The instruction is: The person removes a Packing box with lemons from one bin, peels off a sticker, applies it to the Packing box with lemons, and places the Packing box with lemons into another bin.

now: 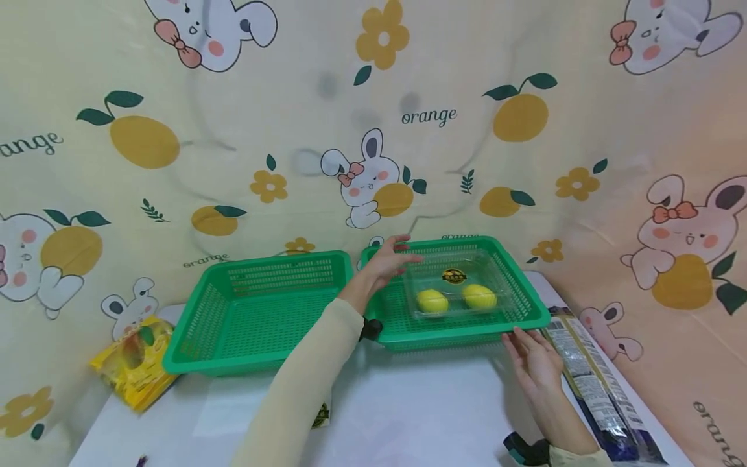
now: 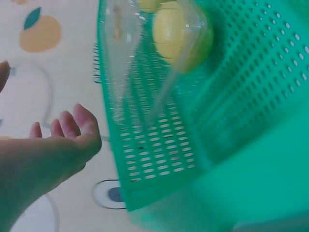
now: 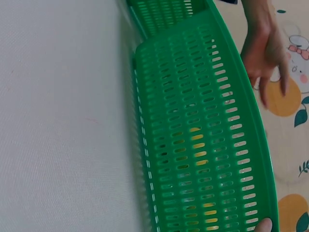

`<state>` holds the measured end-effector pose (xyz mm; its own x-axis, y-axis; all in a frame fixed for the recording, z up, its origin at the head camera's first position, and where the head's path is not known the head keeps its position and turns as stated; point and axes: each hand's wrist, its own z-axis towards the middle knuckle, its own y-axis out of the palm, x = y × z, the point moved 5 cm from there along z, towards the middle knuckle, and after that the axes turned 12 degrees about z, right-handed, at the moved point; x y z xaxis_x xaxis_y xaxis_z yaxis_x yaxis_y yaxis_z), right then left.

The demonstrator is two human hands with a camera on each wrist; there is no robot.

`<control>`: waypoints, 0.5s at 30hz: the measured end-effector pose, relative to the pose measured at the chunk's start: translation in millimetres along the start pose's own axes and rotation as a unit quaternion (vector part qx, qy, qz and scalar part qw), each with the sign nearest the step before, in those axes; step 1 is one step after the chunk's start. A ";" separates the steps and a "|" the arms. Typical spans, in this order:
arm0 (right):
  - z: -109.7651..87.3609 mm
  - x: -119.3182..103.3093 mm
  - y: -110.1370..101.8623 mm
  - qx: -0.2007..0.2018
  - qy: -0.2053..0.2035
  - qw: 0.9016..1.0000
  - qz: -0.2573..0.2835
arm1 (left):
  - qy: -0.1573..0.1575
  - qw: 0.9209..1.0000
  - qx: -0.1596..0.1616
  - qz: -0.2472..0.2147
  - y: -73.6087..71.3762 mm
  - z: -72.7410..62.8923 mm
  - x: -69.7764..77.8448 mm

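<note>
My left hand (image 1: 382, 269) reaches over the left side of the right green basket (image 1: 408, 337), its fingers loosely extended and holding nothing. In the left wrist view, this hand (image 2: 58, 145) is beside the basket's perforated wall. My right hand (image 1: 537, 363) is at the basket's front right corner, fingertips touching the rim; a fingertip (image 3: 263, 225) shows there in the right wrist view. Inside the basket lies a clear plastic box (image 1: 428, 263) with a black and gold label. Two yellow lemons (image 1: 480, 296) show through it.
Another green basket (image 1: 257, 318) stands to the left, its corner close to the first. A yellow packet (image 1: 137, 360) leans at its left side. Long silver and dark-blue packages (image 1: 595, 376) lie at the right table edge. A patterned cloth (image 1: 443, 168) hangs behind.
</note>
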<state>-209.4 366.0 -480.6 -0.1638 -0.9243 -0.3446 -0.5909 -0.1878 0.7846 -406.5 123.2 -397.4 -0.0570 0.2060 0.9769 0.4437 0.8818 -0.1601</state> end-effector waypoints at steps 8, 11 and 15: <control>0.5 1.2 -1.1 0.003 0.012 1.000 0.006 | 0.097 0.995 0.000 0.031 -12.0 -46.8 29.2; 2.0 0.9 -0.7 0.001 -0.002 1.000 -0.003 | 0.137 0.989 -0.003 0.055 -18.1 -72.5 37.3; 3.7 0.2 -0.7 0.003 -0.009 1.000 -0.008 | 0.179 0.982 0.004 0.066 -28.3 -111.5 39.1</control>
<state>-211.9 367.1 -483.1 -0.1691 -0.9147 -0.3669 -0.5987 -0.2004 0.7755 -321.5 59.0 -338.9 0.3180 0.1573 0.9349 0.4195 0.8610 -0.2876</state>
